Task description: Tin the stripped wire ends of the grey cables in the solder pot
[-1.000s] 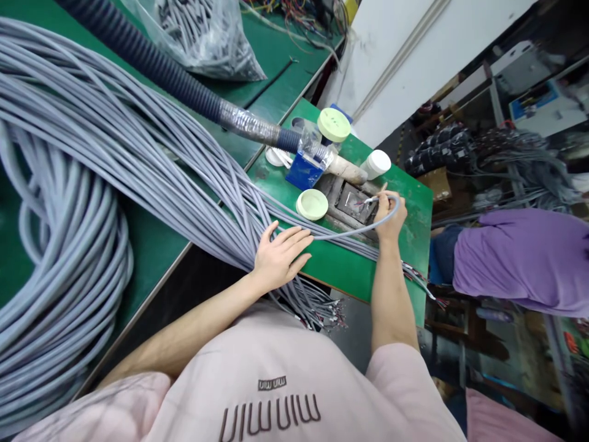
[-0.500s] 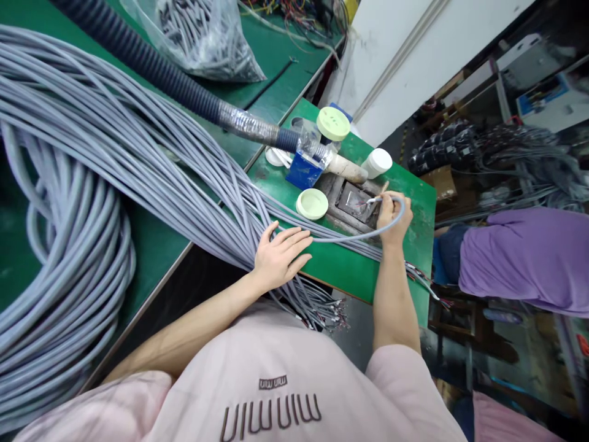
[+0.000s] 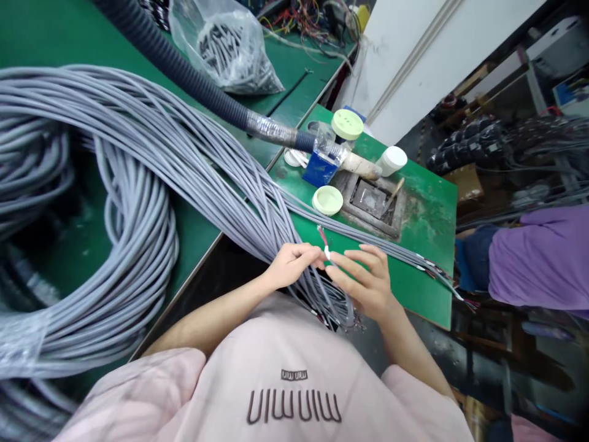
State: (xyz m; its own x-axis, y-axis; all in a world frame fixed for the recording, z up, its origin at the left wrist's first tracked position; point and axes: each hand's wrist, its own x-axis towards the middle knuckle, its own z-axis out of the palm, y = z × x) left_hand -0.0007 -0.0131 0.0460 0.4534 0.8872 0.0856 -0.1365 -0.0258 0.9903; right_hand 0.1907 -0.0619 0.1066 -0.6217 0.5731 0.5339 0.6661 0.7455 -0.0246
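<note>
A grey cable end with a white sleeve point(image 3: 327, 252) and reddish bare-tipped wires point(image 3: 321, 234) points upward between my two hands. My left hand point(image 3: 294, 265) is closed, thumb and forefinger pinched at the cable end. From the other side, my right hand point(image 3: 363, 279) holds the same cable between thumb and index finger, its other fingers loosely stretched out. Beneath both hands hangs a bunch of grey cable ends point(image 3: 338, 304), partly hidden by them. Beyond lies a thick bundle of grey cables point(image 3: 221, 166), and several of its strands point(image 3: 363, 236) run along the green table's front.
A square metal pot point(image 3: 368, 197) with a stick point(image 3: 396, 190) stands beyond my hands. Around it are a pale green dish point(image 3: 327, 201), a white cup point(image 3: 392, 159), a blue box point(image 3: 319, 169) and an extraction hose point(image 3: 216, 101). A co-worker in purple point(image 3: 538, 258) is at right.
My right hand has brought the cable end back from the pot toward my body. My left hand has come off the bundle and closed at the cable end.
</note>
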